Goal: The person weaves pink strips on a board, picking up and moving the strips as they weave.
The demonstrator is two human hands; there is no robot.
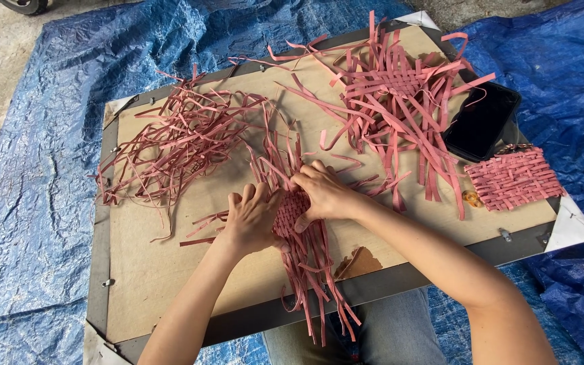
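A half-woven mat of pink paper strips [292,211] lies in the middle of a brown board [170,263] that rests on my lap. My left hand [251,217] presses flat on the mat's left side, fingers spread. On the mat's upper right edge my right hand [322,190] pinches strips between its fingertips. Loose strip ends [315,284] hang from the mat over the board's near edge.
A tangled pile of loose pink strips [177,138] lies at the board's left. Another partly woven piece [393,94] sits at the back right. A finished small woven mat [514,177] and a black phone [482,120] lie at the right edge. Blue tarp [35,203] covers the ground.
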